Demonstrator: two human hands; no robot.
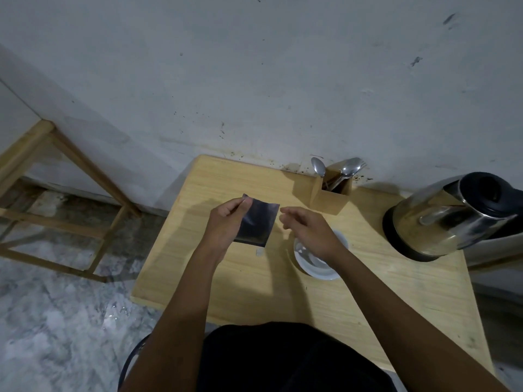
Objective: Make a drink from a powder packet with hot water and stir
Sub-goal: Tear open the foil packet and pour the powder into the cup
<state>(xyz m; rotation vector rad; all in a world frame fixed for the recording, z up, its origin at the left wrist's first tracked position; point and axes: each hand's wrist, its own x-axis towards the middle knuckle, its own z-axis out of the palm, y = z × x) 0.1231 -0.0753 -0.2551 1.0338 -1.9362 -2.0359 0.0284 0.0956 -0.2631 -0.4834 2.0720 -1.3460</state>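
Left hand (pixel 226 222) grip pinched on upper corner of packet (pixel 256 223), right hand (pixel 307 232) grip loosely open and empty above cup (pixel 317 265), kettle (pixel 441 219) at right of worktop (pixel 254 284)

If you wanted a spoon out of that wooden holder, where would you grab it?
By the bowl end of a spoon, from above. The spoons stand handle-down in the wooden holder, so only their bowls stick out above its rim, leaning toward the wall.

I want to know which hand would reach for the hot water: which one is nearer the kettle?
Right. The right hand hovers over the white cup, with the kettle off to its right; the left hand, holding the packet, is farther left.
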